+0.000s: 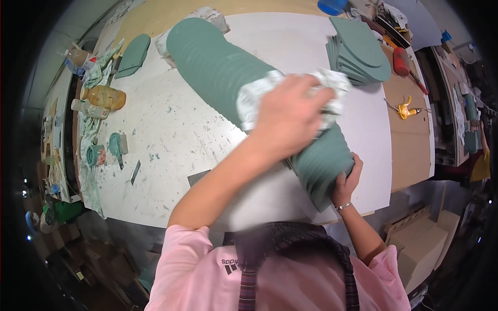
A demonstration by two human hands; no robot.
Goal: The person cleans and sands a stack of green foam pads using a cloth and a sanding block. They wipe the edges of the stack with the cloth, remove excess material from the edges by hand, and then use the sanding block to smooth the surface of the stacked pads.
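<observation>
A long row of overlapping green rounded panels (220,67) runs slantwise across the white tabletop, from the far left towards me. My left hand (293,114) is closed on a crumpled white patterned cloth (334,85) and presses it on top of the row; both are slightly blurred. At the near right end, my right hand (348,181) curls around the edge of the green panels, thumb towards the inside. Part of the row is hidden beneath the cloth and my left forearm. The far end leans on a pale wrapped block (210,18).
A second pile of green panels (360,52) lies at the far right, a single green panel (134,56) at the far left. Bottles (106,97), a putty-covered scraper (116,145) and a small tub (95,155) line the left edge. A yellow-handled tool (407,109) rests on the right board.
</observation>
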